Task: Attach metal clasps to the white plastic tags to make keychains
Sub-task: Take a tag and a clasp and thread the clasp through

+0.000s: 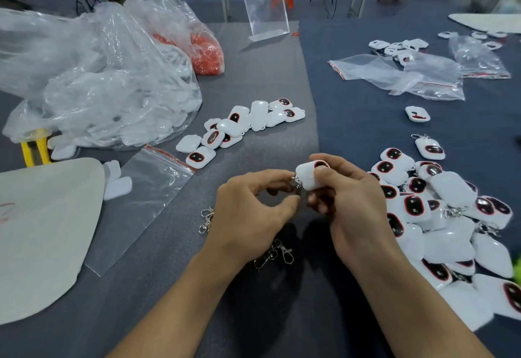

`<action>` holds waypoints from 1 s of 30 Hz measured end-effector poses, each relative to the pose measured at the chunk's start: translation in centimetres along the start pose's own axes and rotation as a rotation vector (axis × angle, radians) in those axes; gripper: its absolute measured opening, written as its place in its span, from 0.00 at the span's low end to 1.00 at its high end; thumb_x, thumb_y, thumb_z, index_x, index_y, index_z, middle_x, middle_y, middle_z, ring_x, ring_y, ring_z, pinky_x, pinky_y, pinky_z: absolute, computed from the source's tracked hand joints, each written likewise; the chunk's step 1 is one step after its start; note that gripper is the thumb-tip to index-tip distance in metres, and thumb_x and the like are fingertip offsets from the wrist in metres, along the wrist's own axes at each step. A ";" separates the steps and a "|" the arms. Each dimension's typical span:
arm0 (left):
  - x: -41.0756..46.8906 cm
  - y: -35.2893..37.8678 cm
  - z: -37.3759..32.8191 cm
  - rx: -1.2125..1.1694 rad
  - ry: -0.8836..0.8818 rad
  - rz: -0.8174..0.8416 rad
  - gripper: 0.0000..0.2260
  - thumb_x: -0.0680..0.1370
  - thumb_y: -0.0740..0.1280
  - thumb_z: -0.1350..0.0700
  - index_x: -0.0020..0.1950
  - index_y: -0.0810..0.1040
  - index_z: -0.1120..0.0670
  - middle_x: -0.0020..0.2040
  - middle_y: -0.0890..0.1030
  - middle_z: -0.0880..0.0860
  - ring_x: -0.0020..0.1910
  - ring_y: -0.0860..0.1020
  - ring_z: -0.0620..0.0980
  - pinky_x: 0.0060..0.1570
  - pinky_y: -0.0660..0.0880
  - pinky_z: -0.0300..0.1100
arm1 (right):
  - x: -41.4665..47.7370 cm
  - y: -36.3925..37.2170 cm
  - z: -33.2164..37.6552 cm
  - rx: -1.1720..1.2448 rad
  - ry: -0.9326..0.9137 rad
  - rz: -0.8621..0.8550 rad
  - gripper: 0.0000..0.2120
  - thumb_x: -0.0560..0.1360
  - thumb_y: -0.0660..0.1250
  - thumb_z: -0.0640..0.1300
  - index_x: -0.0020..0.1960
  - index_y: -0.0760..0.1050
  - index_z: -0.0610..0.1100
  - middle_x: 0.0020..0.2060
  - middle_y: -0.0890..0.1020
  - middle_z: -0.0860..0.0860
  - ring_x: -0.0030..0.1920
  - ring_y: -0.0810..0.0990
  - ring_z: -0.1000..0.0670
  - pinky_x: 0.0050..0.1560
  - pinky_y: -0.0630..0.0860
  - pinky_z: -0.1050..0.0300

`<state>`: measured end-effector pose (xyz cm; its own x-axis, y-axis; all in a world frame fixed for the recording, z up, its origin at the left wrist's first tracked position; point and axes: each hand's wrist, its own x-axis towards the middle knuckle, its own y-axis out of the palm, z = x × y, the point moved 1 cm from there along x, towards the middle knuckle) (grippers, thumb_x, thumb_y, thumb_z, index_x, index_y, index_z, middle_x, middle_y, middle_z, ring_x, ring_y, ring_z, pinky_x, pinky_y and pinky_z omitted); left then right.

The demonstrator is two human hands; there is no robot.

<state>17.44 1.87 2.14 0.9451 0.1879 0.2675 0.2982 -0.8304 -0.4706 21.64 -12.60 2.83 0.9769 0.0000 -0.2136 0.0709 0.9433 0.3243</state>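
Observation:
My right hand (349, 202) grips a white plastic tag (308, 175) with a dark, red-rimmed window. My left hand (248, 211) pinches a small metal clasp (296, 182) against the tag's left corner. Loose metal clasps lie on the grey mat, one (206, 220) left of my left wrist and a few (275, 253) between my wrists. A group of bare tags (239, 129) lies ahead at centre. At the right is a heap of tags (439, 216), some with clasps showing.
A big clear bag of white parts (93, 84) and a bag of red pieces (205, 50) sit at the far left. Empty zip bags (400, 75) lie far right, one (146, 197) near left. An acrylic stand (265, 5) is at the back. A cream sheet (42, 230) covers the near left.

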 end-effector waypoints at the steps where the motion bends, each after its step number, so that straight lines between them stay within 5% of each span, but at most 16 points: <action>1: 0.1 0.0 -0.1 -0.056 -0.008 0.002 0.11 0.70 0.76 0.53 0.51 0.86 0.43 0.43 0.85 0.36 0.47 0.82 0.37 0.47 0.69 0.24 | 0.0 -0.1 0.0 -0.018 -0.026 -0.004 0.08 0.79 0.66 0.33 0.52 0.83 0.40 0.35 0.85 0.46 0.23 0.74 0.51 0.24 0.68 0.61; 8: 0.3 -0.3 0.0 -0.106 -0.025 -0.085 0.06 0.71 0.79 0.55 0.40 0.86 0.44 0.35 0.83 0.40 0.37 0.78 0.38 0.40 0.70 0.28 | -0.1 -0.1 -0.4 -0.097 -0.120 0.081 0.10 0.79 0.67 0.34 0.50 0.85 0.45 0.33 0.83 0.44 0.25 0.75 0.50 0.23 0.68 0.62; 15: 0.2 -0.1 -0.3 -0.150 -0.051 -0.008 0.04 0.74 0.73 0.46 0.47 0.87 0.42 0.41 0.85 0.38 0.43 0.83 0.38 0.43 0.74 0.28 | -0.7 -0.1 -0.2 -0.312 -0.458 0.070 0.12 0.75 0.70 0.39 0.52 0.84 0.54 0.36 0.85 0.49 0.31 0.81 0.52 0.33 0.78 0.62; 18: 0.4 -0.2 -0.1 -0.232 -0.080 -0.007 0.04 0.75 0.75 0.53 0.48 0.87 0.43 0.40 0.86 0.41 0.40 0.83 0.38 0.39 0.75 0.30 | -1.0 0.2 -0.2 -0.321 -0.512 0.097 0.14 0.75 0.71 0.36 0.52 0.85 0.53 0.35 0.84 0.50 0.30 0.80 0.54 0.34 0.78 0.62; 24: 0.6 -0.4 0.0 -0.269 -0.083 -0.033 0.11 0.72 0.76 0.64 0.45 0.88 0.47 0.39 0.86 0.45 0.36 0.80 0.38 0.38 0.74 0.30 | -0.8 0.1 0.2 -0.156 -0.402 0.146 0.14 0.75 0.69 0.32 0.50 0.85 0.50 0.32 0.82 0.46 0.27 0.76 0.51 0.29 0.72 0.65; 30: 0.3 -0.8 0.2 -0.183 -0.032 -0.003 0.14 0.75 0.73 0.64 0.51 0.87 0.45 0.40 0.86 0.41 0.41 0.83 0.38 0.42 0.75 0.29 | -0.3 -0.2 0.2 -0.083 -0.221 0.101 0.13 0.76 0.68 0.31 0.48 0.86 0.47 0.32 0.82 0.45 0.24 0.73 0.51 0.24 0.67 0.64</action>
<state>17.55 2.65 2.44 0.9488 0.2048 0.2404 0.2747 -0.9108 -0.3083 21.36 -12.84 2.98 0.9992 0.0320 0.0252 -0.0374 0.9663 0.2547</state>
